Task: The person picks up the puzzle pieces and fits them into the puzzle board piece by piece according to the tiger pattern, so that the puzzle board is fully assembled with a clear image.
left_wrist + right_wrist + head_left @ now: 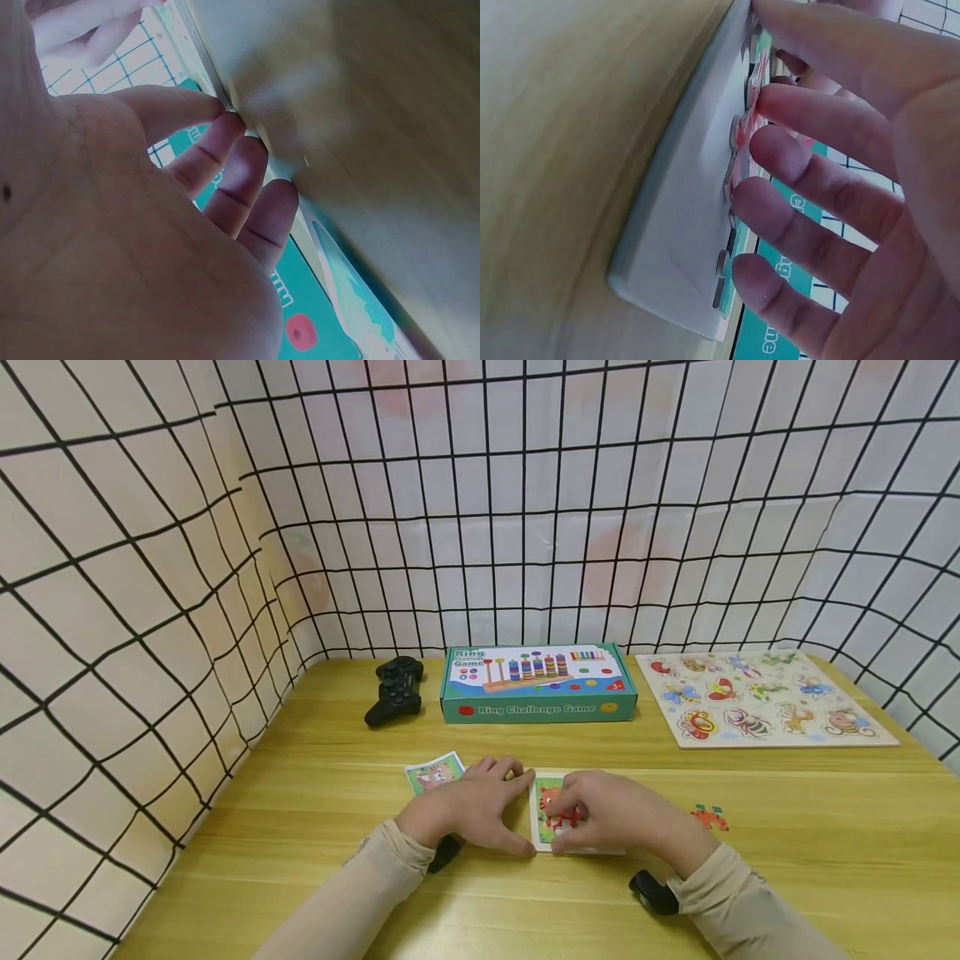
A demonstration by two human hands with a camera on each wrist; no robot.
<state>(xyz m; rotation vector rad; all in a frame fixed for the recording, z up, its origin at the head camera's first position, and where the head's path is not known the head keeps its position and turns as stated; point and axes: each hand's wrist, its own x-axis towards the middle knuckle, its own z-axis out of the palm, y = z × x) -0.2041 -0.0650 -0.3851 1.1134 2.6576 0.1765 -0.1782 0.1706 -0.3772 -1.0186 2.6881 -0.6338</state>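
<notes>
A small puzzle board [546,843] with an orange cartoon animal on green lies in front of me, partly hidden under my right hand [618,814]. The right fingertips touch the raised puzzle pieces [739,154], and the thumb reaches the board's near edge. My left hand [483,806] rests at the board's left side, thumb and index finger spread and touching its edge. Beyond the left hand lies a picture card [437,772] with a pink animal on it, partly covered by that hand. Loose orange puzzle pieces [708,817] lie to the right of the right hand.
A black game controller [397,689] lies at the back left. Next to it is the green ring game box [538,685]. A wooden peg puzzle with insects and animals [765,700] lies at the back right. White grid-patterned cloth [525,510] encloses the table's back and sides.
</notes>
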